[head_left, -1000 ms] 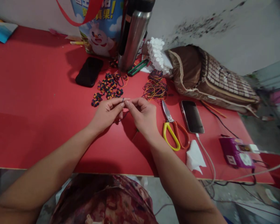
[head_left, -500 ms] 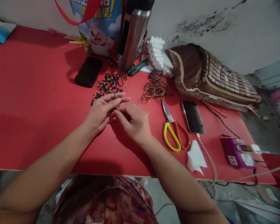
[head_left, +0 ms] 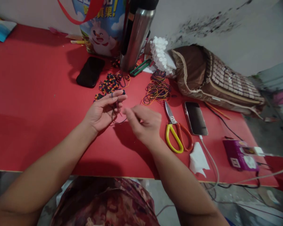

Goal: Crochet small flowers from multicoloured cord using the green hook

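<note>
My left hand is closed on a dark cord, one loop of which goes round a finger; the cord's free part hangs in a curve below the fingers. To its right, my right hand pinches the cord's other end between thumb and forefinger, though the tips are slightly blurred. Beyond the left hand lies a cluster of knotted, multicoloured cord pieces. A loose tangle of purple and orange cord rests past the right hand. Scissors with yellow and orange handles lie right of that hand.
A black phone, a steel flask, a printed bag and a green cutter stand or lie behind. On the right are a charging phone, tissue, a purple box and a brown cushion.
My right hand has drawn away to the right from my left hand, and a curved stretch of cord now shows between them. The left hand's fingers have loosened somewhat.
</note>
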The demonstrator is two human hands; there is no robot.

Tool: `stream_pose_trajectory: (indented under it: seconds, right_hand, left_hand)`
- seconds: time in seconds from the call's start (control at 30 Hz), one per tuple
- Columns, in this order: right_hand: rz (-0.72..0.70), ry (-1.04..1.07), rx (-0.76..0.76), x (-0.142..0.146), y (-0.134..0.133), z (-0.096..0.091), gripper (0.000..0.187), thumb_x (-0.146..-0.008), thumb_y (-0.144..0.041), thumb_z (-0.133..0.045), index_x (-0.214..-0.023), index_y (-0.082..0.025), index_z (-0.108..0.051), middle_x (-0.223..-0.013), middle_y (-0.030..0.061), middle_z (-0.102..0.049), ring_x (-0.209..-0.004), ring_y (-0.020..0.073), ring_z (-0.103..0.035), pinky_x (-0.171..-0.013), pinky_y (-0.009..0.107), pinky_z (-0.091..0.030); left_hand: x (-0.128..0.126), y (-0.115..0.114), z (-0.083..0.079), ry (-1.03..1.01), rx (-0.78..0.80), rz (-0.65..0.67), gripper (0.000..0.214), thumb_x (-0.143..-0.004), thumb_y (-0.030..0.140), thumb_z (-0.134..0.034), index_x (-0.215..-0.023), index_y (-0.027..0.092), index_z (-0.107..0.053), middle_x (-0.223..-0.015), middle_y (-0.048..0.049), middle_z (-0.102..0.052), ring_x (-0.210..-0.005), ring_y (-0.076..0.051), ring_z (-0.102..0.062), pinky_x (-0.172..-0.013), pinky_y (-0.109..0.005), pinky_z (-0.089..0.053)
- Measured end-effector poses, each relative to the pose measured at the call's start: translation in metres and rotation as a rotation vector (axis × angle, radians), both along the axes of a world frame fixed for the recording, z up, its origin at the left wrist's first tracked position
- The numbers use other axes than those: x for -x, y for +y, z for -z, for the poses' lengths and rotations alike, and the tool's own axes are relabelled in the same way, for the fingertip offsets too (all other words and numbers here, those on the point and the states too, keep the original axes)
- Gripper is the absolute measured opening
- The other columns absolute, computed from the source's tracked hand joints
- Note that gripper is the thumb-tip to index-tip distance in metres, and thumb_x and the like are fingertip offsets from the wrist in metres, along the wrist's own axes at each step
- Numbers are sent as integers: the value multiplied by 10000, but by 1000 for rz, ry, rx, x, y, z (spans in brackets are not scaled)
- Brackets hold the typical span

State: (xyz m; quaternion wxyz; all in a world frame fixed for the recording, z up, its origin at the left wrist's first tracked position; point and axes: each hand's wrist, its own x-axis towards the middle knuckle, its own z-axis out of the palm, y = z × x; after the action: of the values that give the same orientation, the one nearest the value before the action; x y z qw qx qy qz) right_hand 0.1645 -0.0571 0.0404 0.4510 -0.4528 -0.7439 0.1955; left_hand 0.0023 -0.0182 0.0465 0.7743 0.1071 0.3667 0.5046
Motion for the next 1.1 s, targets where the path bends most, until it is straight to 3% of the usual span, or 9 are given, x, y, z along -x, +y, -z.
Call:
stream_pose_trajectory:
  seconds: [0.1, 0.2, 0.33, 0.43, 0.63, 0.87, 1.03, 1.1]
  right_hand:
    - [150, 213, 90, -6, 7, -4, 413, -1074, -410, -662, -724, -211, -755, -626, -3, -650, -580, 118, -546, -629, 304, -448]
    - [177, 365, 218, -9, 14, -1, 432, -1029, -548, -701, -772, -211, -785, -588, -33, -590, -537, 105, -483, -579, 292, -419]
    - [21, 374, 421, -6, 15, 5, 490, -940, -687, -745, -838, -208, -765, -615, -34, -617, -532, 107, -498, -541, 278, -403]
    - [-109, 236, 520, 2, 10, 9, 433, -900, -624, -813, -823, -209, -715, -627, -22, -655, -538, 122, -529, -539, 284, -394]
    - [-137, -44, 256, 14, 2, 15, 279, -1027, -305, -630, -767, -214, -678, -703, 14, -686, -611, 134, -541, -618, 298, -402]
    - [-205, -249, 155, 14, 1, 21, 438, -1124, -397, -540, -742, -204, -633, -698, 16, -656, -624, 130, -496, -624, 296, -347]
    - [-272, -230, 121, 13, 0, 19, 518, -1123, -466, -554, -683, -203, -623, -640, 6, -630, -596, 121, -497, -600, 305, -329]
    - [-232, -144, 127, 10, -1, 12, 551, -1111, -507, -572, -652, -208, -635, -606, -4, -618, -560, 112, -486, -588, 301, -348]
  left_hand:
    - [0, 0, -3, -38, 71, 21, 249, -887, -16, -585, -926, 120, -790, -779, -51, -809, -575, -83, -698, -580, -163, -562]
    - [1, 0, -5, -68, 121, 30, 233, -889, -12, -589, -933, 113, -781, -768, -40, -805, -529, -74, -671, -510, -157, -527]
    - [2, 1, -4, -70, 105, 13, 216, -902, -6, -603, -944, 112, -779, -802, -37, -821, -526, -66, -666, -482, -146, -511]
    - [3, 3, -1, -53, 72, -16, 220, -903, -8, -610, -942, 121, -784, -834, -43, -834, -569, -63, -687, -566, -139, -560]
    - [0, 2, 4, -20, -24, -22, 228, -913, -6, -609, -929, 123, -796, -854, -49, -836, -602, -61, -700, -627, -143, -574]
    - [-5, -2, 8, 45, -90, 12, 201, -889, -25, -660, -924, 103, -812, -826, -75, -828, -626, -80, -717, -617, -147, -574]
    - [-3, -2, 8, 5, -131, 40, 223, -891, -39, -638, -894, 81, -826, -746, -63, -783, -435, 0, -458, -422, -93, -352]
    - [-2, -2, 7, 25, -153, 62, 207, -861, -33, -667, -895, 82, -835, -718, -51, -752, -426, 6, -395, -409, -94, -308]
